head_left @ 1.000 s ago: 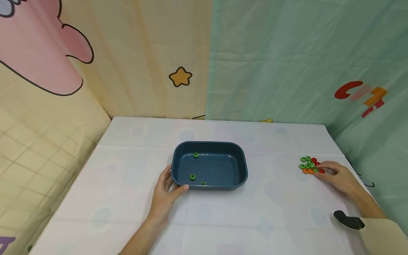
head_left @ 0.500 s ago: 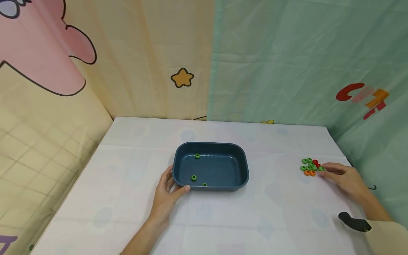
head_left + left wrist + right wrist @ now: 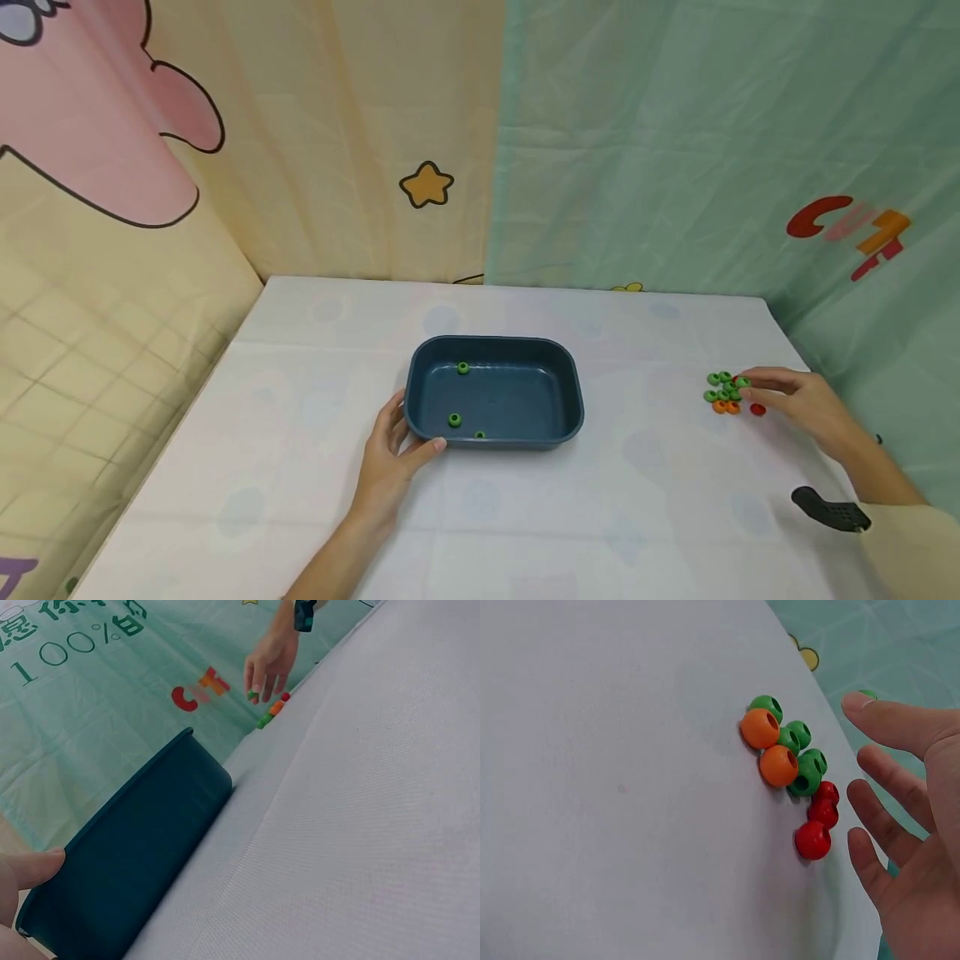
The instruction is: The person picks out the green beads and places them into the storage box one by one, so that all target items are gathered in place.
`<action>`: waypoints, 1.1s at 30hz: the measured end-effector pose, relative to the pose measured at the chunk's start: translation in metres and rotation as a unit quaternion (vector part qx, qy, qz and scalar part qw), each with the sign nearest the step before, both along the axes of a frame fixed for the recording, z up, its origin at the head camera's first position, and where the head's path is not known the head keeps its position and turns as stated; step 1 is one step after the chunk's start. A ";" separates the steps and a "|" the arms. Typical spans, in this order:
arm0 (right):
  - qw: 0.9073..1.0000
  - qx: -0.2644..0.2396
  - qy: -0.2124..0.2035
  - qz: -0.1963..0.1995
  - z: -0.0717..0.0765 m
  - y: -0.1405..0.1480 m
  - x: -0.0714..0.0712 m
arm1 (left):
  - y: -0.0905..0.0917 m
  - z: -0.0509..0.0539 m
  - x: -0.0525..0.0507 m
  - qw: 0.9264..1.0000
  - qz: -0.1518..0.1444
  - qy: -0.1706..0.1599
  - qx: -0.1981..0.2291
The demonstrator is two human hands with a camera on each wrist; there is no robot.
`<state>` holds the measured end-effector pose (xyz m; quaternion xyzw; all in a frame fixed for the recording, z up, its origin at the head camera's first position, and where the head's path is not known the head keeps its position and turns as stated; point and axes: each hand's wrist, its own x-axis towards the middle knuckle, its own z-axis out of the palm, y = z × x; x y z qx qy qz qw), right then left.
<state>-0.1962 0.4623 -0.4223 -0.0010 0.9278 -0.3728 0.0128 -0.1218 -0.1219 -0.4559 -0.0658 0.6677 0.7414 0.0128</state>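
I see one green bead point(image 3: 742, 382) at the right side of the scene, lifted above the table point(image 3: 600, 517) and pinched between the thumb and fingertips of the right hand point(image 3: 813, 410). Just below it lie two orange beads point(image 3: 778, 766), three red beads point(image 3: 813, 840) and several loose green ones point(image 3: 766, 707), clustered close together. Well to the left, mid-table, sits a dark blue box point(image 3: 517, 400), upright, with three green beads inside point(image 3: 454, 420), all in its left half. The left hand point(image 3: 382, 471) is clamped on its near left corner, thumb at the near rim. Beyond hang yellow and green curtains point(image 3: 637, 150).
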 end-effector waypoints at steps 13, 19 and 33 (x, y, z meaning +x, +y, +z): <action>0.998 0.022 0.001 0.053 0.009 -0.045 -0.027 | 0.000 -0.001 0.001 1.000 0.002 -0.002 0.006; 0.998 0.026 -0.015 0.052 0.016 -0.063 -0.036 | 0.000 0.000 -0.001 1.000 0.001 -0.005 0.006; 0.997 -0.004 -0.035 0.072 0.026 -0.094 -0.049 | -0.001 0.000 0.001 1.000 0.003 -0.005 0.009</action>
